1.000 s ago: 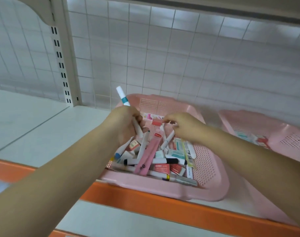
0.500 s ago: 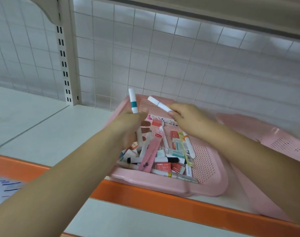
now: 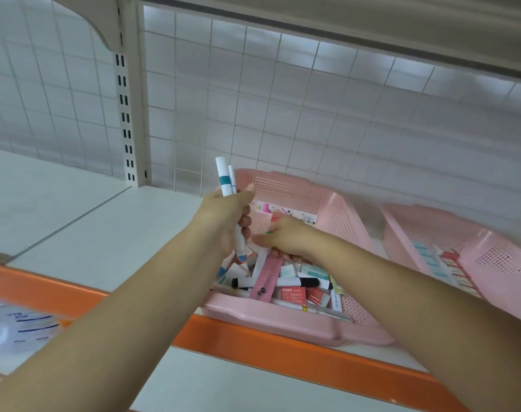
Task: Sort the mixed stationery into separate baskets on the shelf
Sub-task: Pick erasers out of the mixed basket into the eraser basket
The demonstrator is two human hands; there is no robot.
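My left hand (image 3: 225,217) grips two white markers (image 3: 224,179) upright, one with a teal band, over the left end of a pink basket (image 3: 344,214). The basket holds mixed stationery: black-capped markers (image 3: 298,282), red eraser boxes (image 3: 293,293), a pink strip (image 3: 268,278) and several small packets. My right hand (image 3: 287,237) reaches down onto the pile, its fingers curled over the items. A small green tip shows by its thumb, but the fingers' hold is hidden.
A second pink basket (image 3: 497,257) at the right holds rows of small packets. The white shelf has an orange front edge (image 3: 283,352), a wire grid back and a slotted upright post (image 3: 125,114). Printed papers (image 3: 21,322) lie lower left.
The white marker that my right hand lifted now stands in my left hand beside the teal-banded one. My right hand has dropped back down onto the pile in the basket.
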